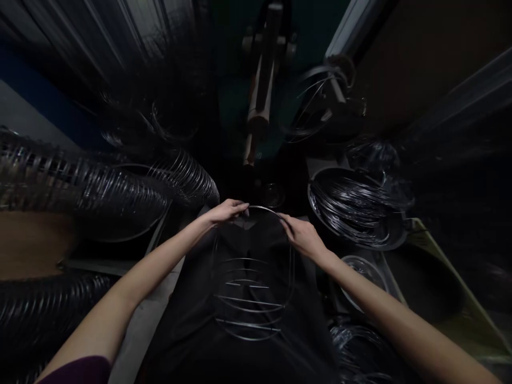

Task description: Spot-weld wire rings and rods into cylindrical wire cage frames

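Note:
Between my two hands runs a thin metal wire ring [262, 207], its top arc bright and its sides faint against dark cloth. My left hand [229, 211] pinches the ring at the upper left. On the upper right, my right hand [302, 234] has its fingers closed round the same ring. Several more wire pieces [248, 304], curved and straight, lie over the black apron [248, 357] on my lap; I cannot tell whether they join the held ring. Just beyond my hands, the tapered tip of a machine [250, 152] points down.
At the right, a round basin [396, 242] holds a heap of wire rings [348, 205]. Long stacks of wire rings [80, 178] stand at the left, with another stack [188, 173] nearer the machine. More wire coils [360, 346] lie low at the right, beside a yellowish tray edge [448, 272].

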Available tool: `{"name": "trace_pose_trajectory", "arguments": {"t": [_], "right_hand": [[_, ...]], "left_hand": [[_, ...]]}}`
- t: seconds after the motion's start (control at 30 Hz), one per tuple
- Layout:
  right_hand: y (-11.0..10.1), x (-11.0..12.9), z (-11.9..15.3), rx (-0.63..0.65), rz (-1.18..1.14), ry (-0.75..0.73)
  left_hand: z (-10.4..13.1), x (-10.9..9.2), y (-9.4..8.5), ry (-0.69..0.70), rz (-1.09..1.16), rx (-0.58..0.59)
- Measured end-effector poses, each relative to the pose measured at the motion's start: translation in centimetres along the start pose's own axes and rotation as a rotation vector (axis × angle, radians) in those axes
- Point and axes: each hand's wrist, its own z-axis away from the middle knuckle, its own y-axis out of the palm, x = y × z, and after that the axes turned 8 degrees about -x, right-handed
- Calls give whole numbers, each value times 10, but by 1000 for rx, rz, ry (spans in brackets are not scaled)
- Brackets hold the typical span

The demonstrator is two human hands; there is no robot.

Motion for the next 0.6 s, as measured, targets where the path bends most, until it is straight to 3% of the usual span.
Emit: {"name": "trace_pose_trajectory", "arguments": {"t": [0.13, 0.23, 0.37, 0.6], "right_hand": [[23, -13, -2, 14, 80, -56], [33, -18, -5, 33, 119, -37], [38, -24, -14, 55, 139, -37], [37, -19, -40, 208, 254, -121]], "left_hand": [[-6, 23, 5, 360, -563, -222], [-10, 32, 6, 459, -858, -288], [-17, 38, 8, 467, -952, -289], [-23, 49, 4, 456, -894, -277]]}}
